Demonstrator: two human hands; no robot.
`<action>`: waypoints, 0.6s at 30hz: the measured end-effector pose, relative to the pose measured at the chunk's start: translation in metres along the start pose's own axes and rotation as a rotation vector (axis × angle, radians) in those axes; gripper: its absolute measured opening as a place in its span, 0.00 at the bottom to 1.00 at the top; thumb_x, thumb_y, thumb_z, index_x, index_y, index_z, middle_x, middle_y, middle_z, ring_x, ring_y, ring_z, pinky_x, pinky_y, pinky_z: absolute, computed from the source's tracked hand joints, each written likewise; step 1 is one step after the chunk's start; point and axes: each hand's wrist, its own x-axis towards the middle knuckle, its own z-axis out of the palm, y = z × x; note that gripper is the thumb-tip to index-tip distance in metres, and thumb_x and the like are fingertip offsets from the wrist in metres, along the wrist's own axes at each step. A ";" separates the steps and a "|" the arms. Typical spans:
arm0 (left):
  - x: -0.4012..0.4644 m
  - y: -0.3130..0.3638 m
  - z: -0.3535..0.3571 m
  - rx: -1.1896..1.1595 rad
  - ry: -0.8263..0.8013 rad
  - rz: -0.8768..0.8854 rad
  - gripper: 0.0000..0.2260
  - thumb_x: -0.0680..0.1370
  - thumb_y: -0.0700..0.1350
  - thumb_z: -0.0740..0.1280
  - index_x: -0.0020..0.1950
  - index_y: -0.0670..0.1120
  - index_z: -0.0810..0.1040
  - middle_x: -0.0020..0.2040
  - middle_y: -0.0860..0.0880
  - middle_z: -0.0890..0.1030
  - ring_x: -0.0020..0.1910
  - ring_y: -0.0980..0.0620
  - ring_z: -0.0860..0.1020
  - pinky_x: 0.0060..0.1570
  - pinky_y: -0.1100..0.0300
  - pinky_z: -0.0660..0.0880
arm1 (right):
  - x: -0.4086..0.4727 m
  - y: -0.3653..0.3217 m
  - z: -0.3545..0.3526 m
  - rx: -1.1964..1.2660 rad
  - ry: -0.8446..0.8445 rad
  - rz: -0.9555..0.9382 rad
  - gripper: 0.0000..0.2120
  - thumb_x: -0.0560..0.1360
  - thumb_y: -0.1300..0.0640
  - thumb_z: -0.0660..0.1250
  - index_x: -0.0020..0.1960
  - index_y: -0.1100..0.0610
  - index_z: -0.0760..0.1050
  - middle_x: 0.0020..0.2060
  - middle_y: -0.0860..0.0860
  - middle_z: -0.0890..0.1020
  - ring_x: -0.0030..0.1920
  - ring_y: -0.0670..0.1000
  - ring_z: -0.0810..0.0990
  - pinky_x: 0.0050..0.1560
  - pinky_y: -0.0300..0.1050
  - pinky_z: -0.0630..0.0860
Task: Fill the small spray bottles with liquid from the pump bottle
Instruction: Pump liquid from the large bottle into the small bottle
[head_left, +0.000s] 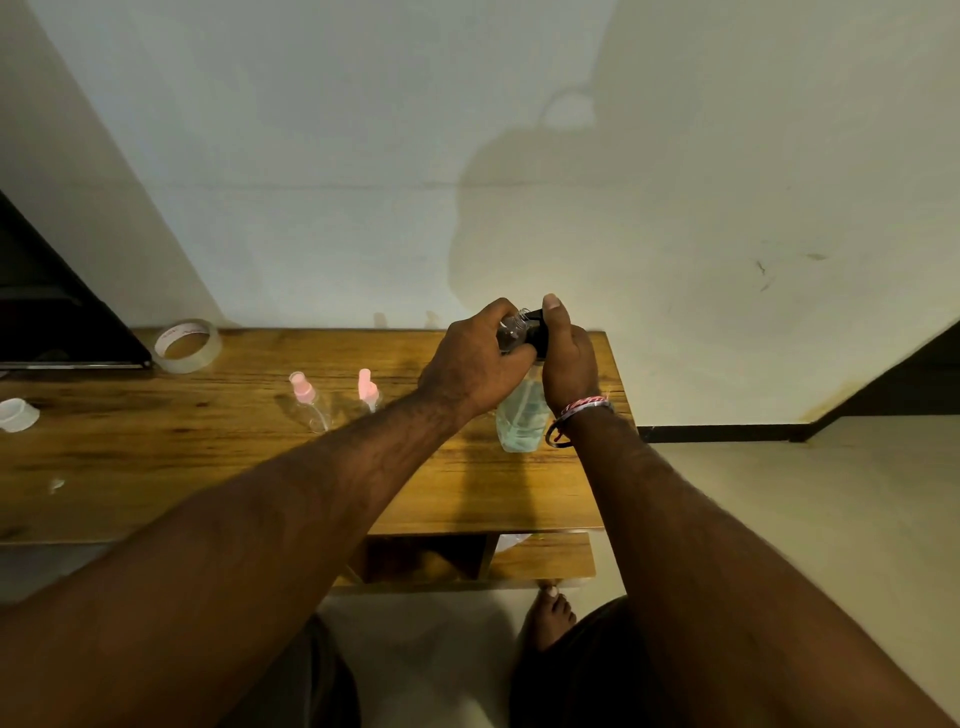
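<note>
The wooden desk (156, 457) fills the middle band of the frame, against a pale wall. At its right end stands the pump bottle (521, 415), clear plastic with pale blue-green liquid in its lower body; how high the liquid reaches I cannot tell, because the hands cover the upper part.

The right hand (569, 364) is closed around the black pump head (540, 335) of this bottle, with the thumb raised at the top. On the wrist are thread bracelets (579, 415) in red, white and dark colours. The left hand (478, 364) comes from the lower left and grips a small clear bottle (511, 332) with its fingers curled around it. The threaded open neck of this bottle is just beside the black pump head, in the centre of the frame. If there is liquid inside, it is not visible.

Left of the hands, two small spray bottles are on the desk. One (309, 402) has a pink spray top and its clear body looks empty. The other (369, 389), nearer to the left forearm, also has a pink top; its body is partly hidden.

In the upper left part of the desk lies a roll of clear tape (188, 345). At the far left edge is a small translucent cap (15, 414).
</note>
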 end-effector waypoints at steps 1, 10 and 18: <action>0.000 0.000 0.000 0.002 0.000 0.003 0.09 0.78 0.47 0.71 0.57 0.50 0.78 0.45 0.53 0.84 0.43 0.52 0.83 0.46 0.48 0.84 | 0.000 -0.001 0.000 0.001 0.000 0.002 0.25 0.79 0.37 0.57 0.39 0.53 0.84 0.36 0.49 0.86 0.38 0.43 0.82 0.40 0.32 0.76; 0.000 -0.002 0.003 0.000 -0.004 0.000 0.10 0.78 0.47 0.72 0.58 0.50 0.78 0.47 0.53 0.84 0.45 0.53 0.83 0.48 0.48 0.84 | 0.002 -0.002 -0.003 0.000 0.028 0.019 0.23 0.86 0.51 0.57 0.37 0.53 0.80 0.31 0.46 0.82 0.34 0.39 0.79 0.40 0.36 0.75; -0.001 0.000 0.001 -0.010 0.006 -0.002 0.10 0.79 0.48 0.72 0.59 0.51 0.78 0.47 0.54 0.84 0.44 0.54 0.83 0.46 0.49 0.84 | 0.000 -0.001 0.000 -0.014 0.006 0.017 0.24 0.85 0.44 0.58 0.39 0.51 0.83 0.34 0.46 0.85 0.37 0.40 0.82 0.40 0.31 0.76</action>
